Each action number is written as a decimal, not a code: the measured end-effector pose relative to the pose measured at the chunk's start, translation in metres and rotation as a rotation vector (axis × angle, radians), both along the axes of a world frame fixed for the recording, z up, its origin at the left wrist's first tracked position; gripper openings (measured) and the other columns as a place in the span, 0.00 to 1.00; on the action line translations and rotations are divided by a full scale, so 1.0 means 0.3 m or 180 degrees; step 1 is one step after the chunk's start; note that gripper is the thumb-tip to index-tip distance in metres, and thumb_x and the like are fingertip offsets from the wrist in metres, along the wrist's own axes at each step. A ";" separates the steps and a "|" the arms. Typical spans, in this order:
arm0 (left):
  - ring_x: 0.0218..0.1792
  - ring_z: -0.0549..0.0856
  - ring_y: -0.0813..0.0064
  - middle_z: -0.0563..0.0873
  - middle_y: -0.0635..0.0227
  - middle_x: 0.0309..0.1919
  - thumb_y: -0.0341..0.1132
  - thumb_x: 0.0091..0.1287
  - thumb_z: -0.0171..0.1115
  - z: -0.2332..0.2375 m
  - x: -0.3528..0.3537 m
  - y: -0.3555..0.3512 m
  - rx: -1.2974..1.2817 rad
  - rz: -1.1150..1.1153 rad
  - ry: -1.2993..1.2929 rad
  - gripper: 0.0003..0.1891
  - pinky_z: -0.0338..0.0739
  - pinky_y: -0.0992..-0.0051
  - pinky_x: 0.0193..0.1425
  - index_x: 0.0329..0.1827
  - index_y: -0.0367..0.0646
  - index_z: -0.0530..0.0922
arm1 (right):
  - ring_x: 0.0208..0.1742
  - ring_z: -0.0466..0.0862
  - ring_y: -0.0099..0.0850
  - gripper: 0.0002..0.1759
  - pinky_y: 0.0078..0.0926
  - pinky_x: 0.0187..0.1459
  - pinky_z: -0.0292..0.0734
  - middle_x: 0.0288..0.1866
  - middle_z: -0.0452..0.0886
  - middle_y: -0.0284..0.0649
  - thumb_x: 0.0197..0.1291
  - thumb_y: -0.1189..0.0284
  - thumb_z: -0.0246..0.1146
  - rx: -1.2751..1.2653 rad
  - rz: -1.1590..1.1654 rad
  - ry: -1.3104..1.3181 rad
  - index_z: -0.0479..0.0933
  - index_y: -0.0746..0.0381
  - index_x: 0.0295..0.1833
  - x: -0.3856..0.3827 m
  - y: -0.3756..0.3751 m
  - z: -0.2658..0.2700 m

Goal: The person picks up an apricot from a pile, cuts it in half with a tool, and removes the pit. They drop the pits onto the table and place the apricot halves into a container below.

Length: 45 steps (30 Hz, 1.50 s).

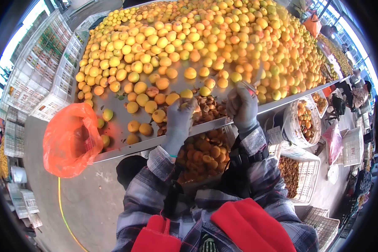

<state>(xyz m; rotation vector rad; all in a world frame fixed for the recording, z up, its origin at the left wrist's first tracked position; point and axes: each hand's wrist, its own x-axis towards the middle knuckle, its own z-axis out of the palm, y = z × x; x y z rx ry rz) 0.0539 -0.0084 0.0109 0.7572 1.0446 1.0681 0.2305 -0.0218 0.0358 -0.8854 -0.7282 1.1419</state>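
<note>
Both my hands wear pale grey gloves above the near edge of a metal table (155, 145) heaped with yellow-orange fruit (155, 42). My left hand (181, 119) is closed around something orange, seen only in part beside its fingers. To its right, my right hand (242, 105) is closed on a small tool with a bit of red at its top; most of the tool is hidden. Between the hands lies a pile of brownish pits or fruit pieces (210, 110) on the table. Below the edge, a container holds orange fruit halves (203, 153).
An orange plastic bag (67, 147) hangs at the table's left corner. White crates (42, 63) stand stacked at the left. On the right are a white bucket (287, 126) of fruit and a white crate (308, 178) of brown pieces. A yellow hose (65, 214) crosses the floor.
</note>
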 end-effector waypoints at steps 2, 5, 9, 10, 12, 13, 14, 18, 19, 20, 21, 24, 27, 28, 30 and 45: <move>0.13 0.70 0.86 0.79 0.70 0.24 0.29 0.64 0.62 -0.023 -0.006 0.005 0.0252 0.0155 -0.0173 0.07 0.58 0.83 0.11 0.42 0.38 0.76 | 0.08 0.60 0.22 0.15 0.20 0.09 0.53 0.11 0.61 0.29 0.67 0.64 0.52 -0.0132 -0.0045 -0.0455 0.72 0.63 0.31 0.028 0.019 -0.037; 0.17 0.74 0.84 0.80 0.68 0.27 0.26 0.63 0.61 -0.040 -0.006 0.007 0.0384 0.0226 -0.0352 0.06 0.65 0.82 0.17 0.42 0.38 0.75 | 0.09 0.65 0.21 0.12 0.19 0.09 0.56 0.14 0.69 0.31 0.65 0.66 0.57 -0.0681 -0.0079 -0.0877 0.76 0.65 0.37 0.018 0.028 -0.030; 0.23 0.80 0.80 0.81 0.67 0.28 0.24 0.61 0.61 -0.003 -0.004 -0.010 0.0779 0.0016 0.0011 0.08 0.72 0.79 0.22 0.43 0.38 0.75 | 0.20 0.75 0.19 0.10 0.19 0.21 0.70 0.24 0.78 0.32 0.62 0.70 0.62 -0.0249 0.0768 -0.1379 0.79 0.67 0.42 -0.112 0.044 -0.047; 0.23 0.80 0.80 0.81 0.67 0.28 0.24 0.61 0.61 -0.008 -0.003 -0.008 0.0777 0.0020 0.0009 0.08 0.72 0.79 0.22 0.43 0.38 0.75 | 0.26 0.78 0.19 0.09 0.21 0.27 0.73 0.28 0.80 0.32 0.62 0.72 0.61 -0.0024 0.0843 -0.1322 0.80 0.67 0.39 -0.146 0.043 -0.059; 0.26 0.82 0.79 0.81 0.66 0.27 0.26 0.57 0.64 -0.020 -0.007 -0.006 0.1566 -0.0005 0.1582 0.13 0.75 0.78 0.24 0.44 0.37 0.74 | 0.28 0.80 0.21 0.08 0.23 0.29 0.76 0.28 0.82 0.36 0.61 0.72 0.63 -0.0139 0.0930 -0.2145 0.80 0.67 0.40 -0.145 0.025 -0.051; 0.23 0.81 0.80 0.81 0.65 0.26 0.27 0.54 0.67 -0.023 -0.014 0.002 0.1355 -0.0026 0.1428 0.15 0.75 0.78 0.23 0.43 0.36 0.73 | 0.27 0.81 0.24 0.08 0.25 0.29 0.76 0.28 0.82 0.39 0.60 0.71 0.63 -0.0144 0.0773 -0.2299 0.79 0.66 0.40 -0.142 0.026 -0.054; 0.23 0.81 0.80 0.81 0.65 0.26 0.27 0.54 0.67 -0.029 -0.021 -0.001 0.1296 -0.0014 0.1421 0.15 0.75 0.78 0.23 0.43 0.36 0.73 | 0.26 0.81 0.27 0.08 0.27 0.29 0.76 0.27 0.82 0.42 0.59 0.71 0.64 -0.0166 0.0625 -0.2454 0.79 0.65 0.40 -0.137 0.023 -0.060; 0.18 0.78 0.82 0.80 0.68 0.25 0.25 0.55 0.65 0.051 -0.044 -0.032 0.0773 -0.0413 0.0925 0.10 0.72 0.79 0.18 0.35 0.38 0.72 | 0.24 0.80 0.40 0.08 0.34 0.29 0.75 0.25 0.79 0.48 0.58 0.68 0.63 0.0062 0.0007 -0.3753 0.78 0.62 0.36 -0.050 0.069 -0.111; 0.21 0.79 0.82 0.80 0.68 0.25 0.24 0.56 0.65 0.040 -0.054 -0.029 0.0747 -0.0507 0.0729 0.10 0.73 0.80 0.20 0.37 0.38 0.72 | 0.23 0.79 0.31 0.09 0.29 0.28 0.74 0.23 0.80 0.42 0.60 0.67 0.62 -0.0100 0.0208 -0.3600 0.78 0.63 0.36 -0.027 0.078 -0.114; 0.23 0.80 0.82 0.81 0.68 0.26 0.24 0.57 0.64 0.028 -0.061 -0.030 0.0716 -0.0598 0.0538 0.09 0.74 0.81 0.22 0.38 0.38 0.73 | 0.23 0.79 0.31 0.09 0.29 0.28 0.74 0.23 0.80 0.42 0.60 0.67 0.62 -0.0106 0.0222 -0.3611 0.78 0.63 0.36 -0.011 0.073 -0.120; 0.23 0.80 0.82 0.81 0.68 0.26 0.24 0.57 0.64 0.017 -0.059 -0.029 0.0710 -0.0586 0.0531 0.09 0.74 0.81 0.22 0.38 0.38 0.73 | 0.24 0.78 0.26 0.10 0.26 0.28 0.73 0.23 0.79 0.38 0.61 0.68 0.61 -0.0446 0.0588 -0.3003 0.78 0.64 0.36 -0.014 0.060 -0.082; 0.29 0.82 0.81 0.82 0.66 0.28 0.25 0.60 0.62 0.019 -0.059 -0.025 0.0566 -0.0463 -0.0449 0.08 0.77 0.82 0.29 0.42 0.40 0.76 | 0.27 0.74 0.15 0.11 0.18 0.29 0.70 0.24 0.78 0.29 0.62 0.68 0.60 -0.0778 0.1015 -0.2210 0.79 0.67 0.38 -0.061 0.026 0.017; 0.36 0.83 0.81 0.84 0.66 0.31 0.30 0.63 0.61 0.043 -0.070 -0.032 0.0304 -0.0184 -0.0580 0.08 0.77 0.82 0.37 0.44 0.40 0.79 | 0.20 0.66 0.11 0.15 0.11 0.21 0.58 0.22 0.71 0.26 0.64 0.65 0.61 -0.0438 0.0778 -0.2197 0.76 0.67 0.47 -0.037 0.058 -0.063; 0.35 0.82 0.81 0.84 0.66 0.31 0.31 0.64 0.60 0.003 -0.073 -0.035 0.1414 -0.0523 0.0341 0.08 0.75 0.82 0.38 0.43 0.38 0.79 | 0.22 0.67 0.12 0.15 0.13 0.22 0.61 0.23 0.72 0.27 0.63 0.65 0.61 -0.0502 0.0818 -0.2320 0.76 0.67 0.47 -0.020 0.081 -0.068; 0.35 0.81 0.82 0.84 0.67 0.31 0.33 0.65 0.60 -0.018 -0.077 -0.052 0.2521 -0.0822 0.1285 0.08 0.74 0.81 0.39 0.41 0.37 0.80 | 0.23 0.68 0.13 0.15 0.14 0.24 0.63 0.24 0.73 0.28 0.62 0.66 0.62 -0.0542 0.0870 -0.2462 0.76 0.66 0.47 -0.017 0.135 -0.057; 0.35 0.77 0.84 0.82 0.71 0.38 0.39 0.72 0.52 0.029 -0.155 -0.002 0.0638 0.0258 -0.0011 0.14 0.72 0.82 0.40 0.52 0.40 0.76 | 0.25 0.79 0.30 0.15 0.25 0.27 0.75 0.28 0.80 0.37 0.53 0.65 0.67 -0.0246 0.0920 -0.3977 0.79 0.66 0.40 -0.147 0.558 -0.228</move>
